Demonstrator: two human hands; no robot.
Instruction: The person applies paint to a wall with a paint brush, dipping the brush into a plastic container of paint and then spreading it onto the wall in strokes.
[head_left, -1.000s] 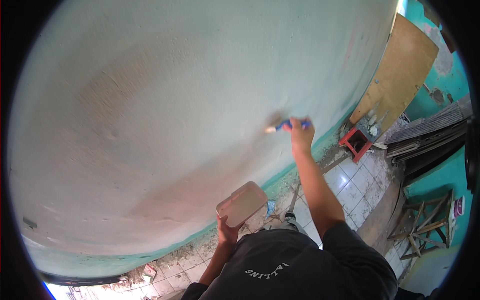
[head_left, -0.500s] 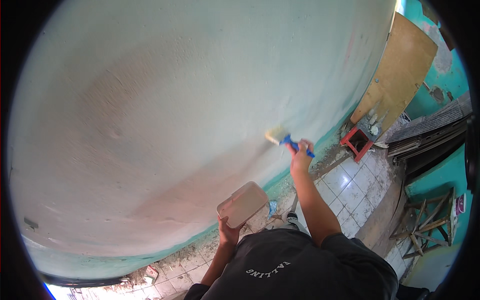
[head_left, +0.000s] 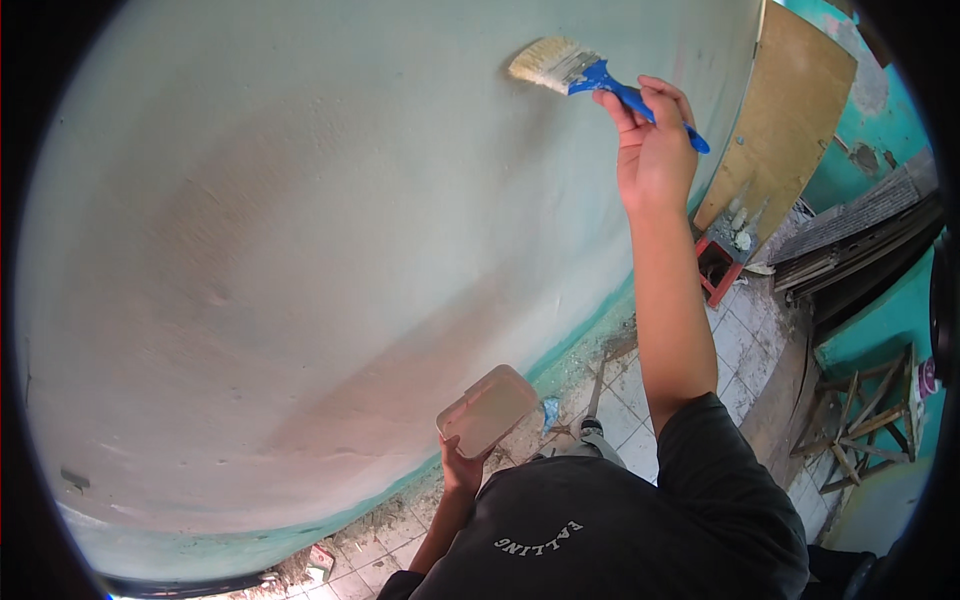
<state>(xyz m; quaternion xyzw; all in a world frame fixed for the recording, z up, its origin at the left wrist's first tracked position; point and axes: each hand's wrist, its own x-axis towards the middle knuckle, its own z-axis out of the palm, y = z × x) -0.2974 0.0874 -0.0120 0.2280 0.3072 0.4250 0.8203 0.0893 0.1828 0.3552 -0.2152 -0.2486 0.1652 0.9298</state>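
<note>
Up at one o'clock, here's the right hand [head_left: 655,155], thumb and fingers pinching a wide blue-handled paintbrush [head_left: 600,82], its pale bristles [head_left: 543,65] up by the painted wall [head_left: 330,250]; whether they touch it is hard to say from here. Down at six, the left hand [head_left: 463,467] grips a shallow container [head_left: 490,410], thumb over its edge, other fingers largely hidden beneath. Red stool [head_left: 726,283] at three, wooden stand [head_left: 875,419] at four!

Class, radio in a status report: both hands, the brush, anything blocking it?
Right hand gripping blue-handled paintbrush. Left hand holding rectangular container. Bristles at the wall, contact unclear. Nothing seen blocking the brush.
</note>
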